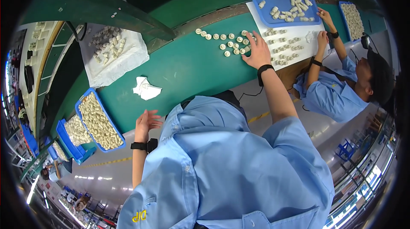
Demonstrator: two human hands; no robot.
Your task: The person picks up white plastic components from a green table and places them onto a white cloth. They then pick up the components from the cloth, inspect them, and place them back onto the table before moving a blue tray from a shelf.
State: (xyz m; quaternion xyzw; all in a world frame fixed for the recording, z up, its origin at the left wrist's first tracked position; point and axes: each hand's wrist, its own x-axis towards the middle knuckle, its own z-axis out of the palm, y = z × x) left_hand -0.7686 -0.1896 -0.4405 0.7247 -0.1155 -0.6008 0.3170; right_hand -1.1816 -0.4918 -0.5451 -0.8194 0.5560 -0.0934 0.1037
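Small white cylindrical parts (223,37) stand upright in loose rows and a cluster on the green tabletop. At the right edge of that cluster is my right hand (259,53), thumb and fingers spread around a few of the parts; whether the fingertips touch them is hard to tell. My left hand (146,123) hovers by the near edge of the table with fingers apart, holding nothing. A crumpled white cloth (146,88) lies on the table beyond it.
To the left are a blue tray full of parts (78,106) and a white-lined container (136,52) of parts. At right, a co-worker (337,96) reaches over a white sheet (309,47) with standing parts, below a blue tray (273,0). A green metal beam (98,5) crosses the upper left.
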